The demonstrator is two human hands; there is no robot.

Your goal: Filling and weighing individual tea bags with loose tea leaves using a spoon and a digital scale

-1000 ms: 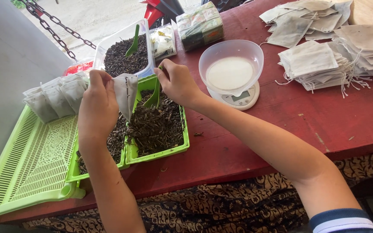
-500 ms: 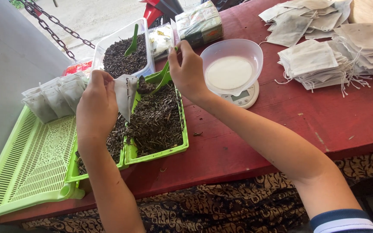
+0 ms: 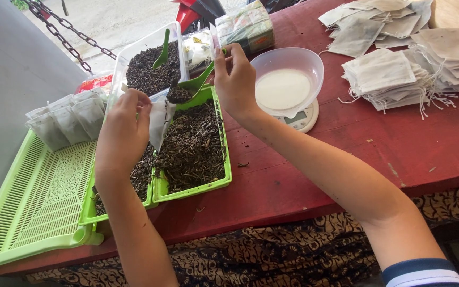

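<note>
Tea leaves heaped on a green scoop [image 3: 189, 87] hover above the green tray [image 3: 224, 159] as my right hand [image 3: 235, 79] grips the scoop's handle and my left hand [image 3: 126, 130] pinches a small white pouch [image 3: 160, 122] open by its top edge, just beside and below the scoop's tip. Spilling looks the likeliest slip here: the pouch mouth is narrow and limp, the scoop is piled high, and a slight tilt or a sagging pouch edge could drop leaves past the opening, though most would land back in the tray underneath. Loose bits [image 3: 243, 165] already lie on the red worktop [image 3: 346, 149]. The tray holds a deep bed of dark dried leaves and twigs; a second green tray [image 3: 88, 212] under my left wrist holds more of the same. Behind them, a clear plastic tub [image 3: 150, 66] is full of darker leaves with another green scoop [image 3: 161, 53] stuck in it. A clear bowl [image 3: 288, 79] sits on a small scale [image 3: 301, 119], showing nothing inside. Filled pouches [image 3: 67, 122] are lined up at the head of a slatted green basket [image 3: 33, 202], and stacks of flat unfilled pouches [image 3: 394, 74] wait at the far right.
</note>
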